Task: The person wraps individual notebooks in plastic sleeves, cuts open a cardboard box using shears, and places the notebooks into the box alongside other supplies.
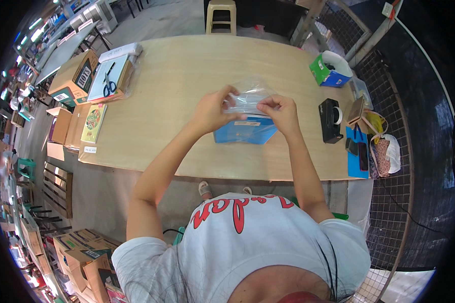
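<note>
Clear bag (251, 102) and blue packet (246, 133) between two hands on the counter

The right hand (286, 115) pinches the right side of the bag's film, thumb and forefinger close together. The left hand (211, 111) is at the bag's left side, thumb and fingers set wide apart and touching the plastic; I cannot tell how firmly it grips. The blue packet lies just on the near side of the film, around the middle of the counter (187, 65), and the plastic overlaps at least its far part.

To the right stands a black tape dispenser (330, 121) with a pale roll. Farther off on that side is a green and blue box (331, 69), its top open. At the near right corner, a dark phone (363, 156) lies on a flat blue folder (357, 169), beside a patterned pouch (382, 155).

On the left, blue-handled scissors (109, 89) and a black pen (109, 71) lie on a pale stack (97, 83), with a cardboard box (71, 81) just left of it. A yellowish booklet (93, 124) lies nearer. Beyond the counter's far edge stands a beige stool (221, 7)
</note>
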Demonstrator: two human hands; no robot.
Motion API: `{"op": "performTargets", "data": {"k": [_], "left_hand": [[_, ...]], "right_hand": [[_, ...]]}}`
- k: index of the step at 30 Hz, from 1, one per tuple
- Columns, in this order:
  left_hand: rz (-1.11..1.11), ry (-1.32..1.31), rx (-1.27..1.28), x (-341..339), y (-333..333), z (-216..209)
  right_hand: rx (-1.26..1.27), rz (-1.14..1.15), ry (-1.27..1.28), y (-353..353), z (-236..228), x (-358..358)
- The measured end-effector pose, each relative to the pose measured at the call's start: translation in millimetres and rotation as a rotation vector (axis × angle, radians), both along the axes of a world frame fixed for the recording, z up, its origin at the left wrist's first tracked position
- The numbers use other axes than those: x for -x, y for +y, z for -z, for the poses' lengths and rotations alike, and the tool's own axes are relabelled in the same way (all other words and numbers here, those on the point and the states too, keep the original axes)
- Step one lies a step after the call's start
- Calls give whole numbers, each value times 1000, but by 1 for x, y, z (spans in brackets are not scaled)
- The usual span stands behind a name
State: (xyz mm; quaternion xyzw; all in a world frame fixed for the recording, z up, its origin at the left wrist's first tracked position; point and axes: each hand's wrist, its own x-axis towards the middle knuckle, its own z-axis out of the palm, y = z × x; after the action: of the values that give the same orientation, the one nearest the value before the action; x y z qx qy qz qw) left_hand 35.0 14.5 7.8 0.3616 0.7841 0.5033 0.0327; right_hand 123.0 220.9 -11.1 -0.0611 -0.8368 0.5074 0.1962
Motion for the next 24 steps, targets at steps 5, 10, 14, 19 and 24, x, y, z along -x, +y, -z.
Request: {"op": "performTargets", "data": {"k": [5, 10, 14, 19, 24], "left_hand": [[-34, -8, 341, 9, -11, 2], [-168, 243, 249, 8, -1, -1], [-11, 49, 242, 28, 0, 4], [1, -108, 212, 31, 2, 7], [26, -32, 239, 26, 6, -3]], "right_hand": [[-40, -21, 49, 10, 1, 0], [141, 45, -163, 9, -11, 1], [-331, 215, 8, 1, -14, -4], [-131, 149, 149, 12, -1, -14], [39, 112, 68, 34, 17, -2]]}}
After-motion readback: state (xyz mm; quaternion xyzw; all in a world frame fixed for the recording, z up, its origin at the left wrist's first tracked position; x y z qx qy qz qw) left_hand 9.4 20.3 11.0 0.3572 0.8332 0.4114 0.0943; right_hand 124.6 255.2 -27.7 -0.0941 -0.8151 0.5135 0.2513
